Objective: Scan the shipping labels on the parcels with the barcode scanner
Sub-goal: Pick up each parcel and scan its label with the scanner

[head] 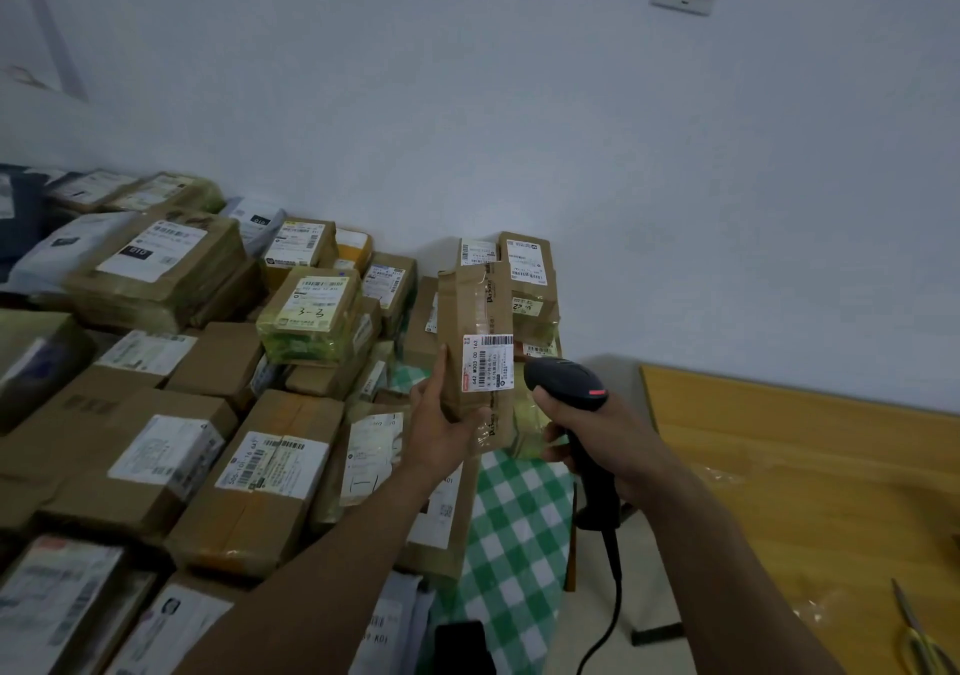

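While left hand (441, 433) grips parcel (474, 305) | label (487, 362) 642 M003-00 163 | right hand (602, 440) grips scanner (569, 378)

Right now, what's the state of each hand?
Left hand: holds the tall brown cardboard parcel upright.
Right hand: grips the black handheld barcode scanner.
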The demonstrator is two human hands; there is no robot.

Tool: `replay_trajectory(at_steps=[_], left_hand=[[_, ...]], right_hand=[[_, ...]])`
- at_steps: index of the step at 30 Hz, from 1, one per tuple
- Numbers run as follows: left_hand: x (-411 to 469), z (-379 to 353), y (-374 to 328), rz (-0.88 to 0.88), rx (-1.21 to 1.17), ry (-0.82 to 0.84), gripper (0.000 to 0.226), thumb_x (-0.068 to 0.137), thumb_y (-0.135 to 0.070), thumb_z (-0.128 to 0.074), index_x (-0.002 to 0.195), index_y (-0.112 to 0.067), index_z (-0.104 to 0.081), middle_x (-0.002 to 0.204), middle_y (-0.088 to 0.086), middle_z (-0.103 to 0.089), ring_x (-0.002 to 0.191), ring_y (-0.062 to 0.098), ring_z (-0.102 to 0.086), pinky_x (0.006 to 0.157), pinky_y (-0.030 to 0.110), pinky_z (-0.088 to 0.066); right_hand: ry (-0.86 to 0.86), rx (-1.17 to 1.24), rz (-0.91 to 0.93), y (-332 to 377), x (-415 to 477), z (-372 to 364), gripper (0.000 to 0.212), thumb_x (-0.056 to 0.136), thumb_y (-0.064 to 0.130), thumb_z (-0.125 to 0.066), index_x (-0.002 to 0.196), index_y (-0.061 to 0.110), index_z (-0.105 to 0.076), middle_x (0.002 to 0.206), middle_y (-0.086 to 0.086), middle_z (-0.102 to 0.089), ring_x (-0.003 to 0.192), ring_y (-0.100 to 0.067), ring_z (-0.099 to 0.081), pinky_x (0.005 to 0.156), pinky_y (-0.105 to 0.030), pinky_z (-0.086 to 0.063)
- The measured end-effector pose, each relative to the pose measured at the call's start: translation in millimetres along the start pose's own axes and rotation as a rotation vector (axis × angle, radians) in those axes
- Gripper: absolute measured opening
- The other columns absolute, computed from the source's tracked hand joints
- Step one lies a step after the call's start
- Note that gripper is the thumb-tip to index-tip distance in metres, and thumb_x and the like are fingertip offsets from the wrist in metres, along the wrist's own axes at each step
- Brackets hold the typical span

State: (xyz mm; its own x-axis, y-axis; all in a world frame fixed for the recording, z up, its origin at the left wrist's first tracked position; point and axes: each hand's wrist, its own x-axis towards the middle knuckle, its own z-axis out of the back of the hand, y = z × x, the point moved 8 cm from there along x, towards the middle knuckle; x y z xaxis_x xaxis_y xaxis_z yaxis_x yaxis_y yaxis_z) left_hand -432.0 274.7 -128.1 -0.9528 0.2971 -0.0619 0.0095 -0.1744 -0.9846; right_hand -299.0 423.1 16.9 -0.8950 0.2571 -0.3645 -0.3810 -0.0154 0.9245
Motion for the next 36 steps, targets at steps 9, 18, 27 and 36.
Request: replay_trajectory(at_steps=[9, 18, 27, 36], left_hand=[[-52.1, -19.4, 5.5, 0.173, -0.033, 0.130, 0.091, 0.085, -0.018, -0.085, 0.154, -0.050, -0.035, 0.117, -0.025, -0.071, 0.106, -0.008, -0.065, 0.096, 0.027, -0.056], [-75.2, -61.5, 103.9, 0.445, 0.243, 0.260, 0.118, 0.058, -0.059, -0.068, 0.150, -0.068, 0.006, 0.155, 0.006, -0.046, 0.123, 0.023, -0.060, 0.098, 0.039, -0.057], [-78.8, -83.4, 78.4, 0.368, 0.362, 0.428, 0.121, 0.061, -0.073, -0.066, 0.163, -0.045, -0.006, 0.153, -0.004, -0.051, 0.132, 0.020, -0.055, 0.110, 0.046, -0.047], [-72.9, -108.5, 86.3, 0.389, 0.584, 0.443, 0.079, 0.100, -0.044, -0.056, 0.164, -0.024, -0.014, 0.164, 0.011, -0.026, 0.141, 0.033, -0.040, 0.115, 0.042, -0.036]], right_hand=[[-0.063, 0.054, -0.051, -36.2, 0.5, 17.1, 0.020, 0.094, 0.034, -0.076, 0.112, 0.038, -0.068, 0.110, 0.001, -0.071, 0.077, -0.025, -0.074, 0.054, -0.025, -0.051], [-0.103, 0.077, -0.159, -89.2, 7.9, 35.5, 0.021, 0.092, 0.025, -0.078, 0.111, 0.028, -0.069, 0.109, -0.003, -0.067, 0.072, -0.025, -0.068, 0.050, -0.021, -0.051], [-0.201, 0.042, -0.230, -136.2, 43.9, 63.1, 0.034, 0.089, 0.033, -0.082, 0.119, 0.027, -0.066, 0.103, 0.000, -0.070, 0.084, -0.022, -0.073, 0.055, -0.023, -0.052], [-0.223, -0.047, -0.224, -181.6, 152.8, 108.8, 0.059, 0.086, 0.037, -0.085, 0.136, 0.019, -0.059, 0.094, -0.011, -0.068, 0.069, -0.016, -0.064, 0.054, -0.026, -0.052]])
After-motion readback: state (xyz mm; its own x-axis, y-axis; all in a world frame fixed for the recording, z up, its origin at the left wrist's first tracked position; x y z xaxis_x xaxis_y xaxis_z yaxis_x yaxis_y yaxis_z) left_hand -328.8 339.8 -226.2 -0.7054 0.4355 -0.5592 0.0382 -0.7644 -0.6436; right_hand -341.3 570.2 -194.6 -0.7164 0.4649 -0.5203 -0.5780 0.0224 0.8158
